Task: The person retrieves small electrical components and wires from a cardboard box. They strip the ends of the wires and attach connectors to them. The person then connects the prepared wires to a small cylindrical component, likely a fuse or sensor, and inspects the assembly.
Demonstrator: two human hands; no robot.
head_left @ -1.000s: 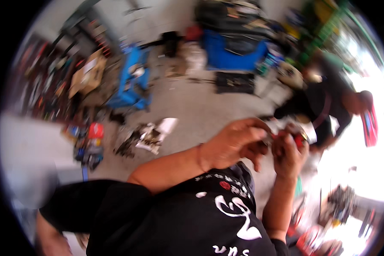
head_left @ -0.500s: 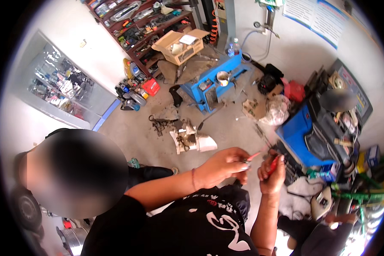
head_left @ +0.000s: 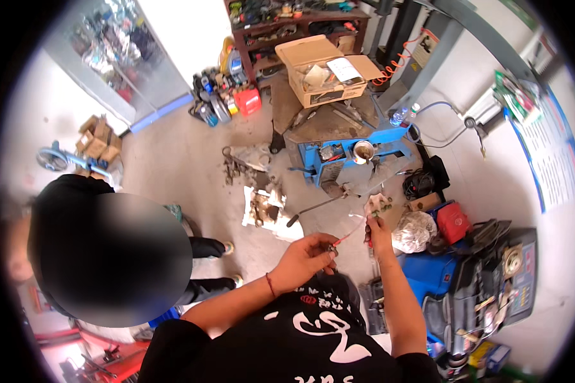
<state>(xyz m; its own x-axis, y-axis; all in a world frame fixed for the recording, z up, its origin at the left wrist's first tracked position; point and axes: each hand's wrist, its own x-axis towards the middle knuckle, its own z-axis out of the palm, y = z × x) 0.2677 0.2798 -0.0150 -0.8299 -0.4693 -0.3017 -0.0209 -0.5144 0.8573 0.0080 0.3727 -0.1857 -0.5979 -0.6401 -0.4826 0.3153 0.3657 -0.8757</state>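
Above my lap, my left hand (head_left: 305, 260) is closed in a pinch on a thin red wire-like piece (head_left: 340, 242). The piece points up and right, and a fine pale strand seems to run on from it toward the other hand. To the right and a little farther off, my right hand (head_left: 379, 237) is wrapped around a red-handled tool (head_left: 370, 244). Fingers hide most of this tool, so its kind cannot be told. The two hands are apart.
Oily metal parts lie on stained white sheeting (head_left: 287, 226) ahead. Beyond stands a blue machine (head_left: 313, 153) bearing a white tub (head_left: 363, 152) and an open cardboard box (head_left: 326, 96). A person in black (head_left: 76, 191) is close at left. A blue-and-black machine (head_left: 428, 274) stands at right.
The view has swung to the right, so the room appears shifted left. My right hand is raised and farther forward. Both hands keep hold of what they had.
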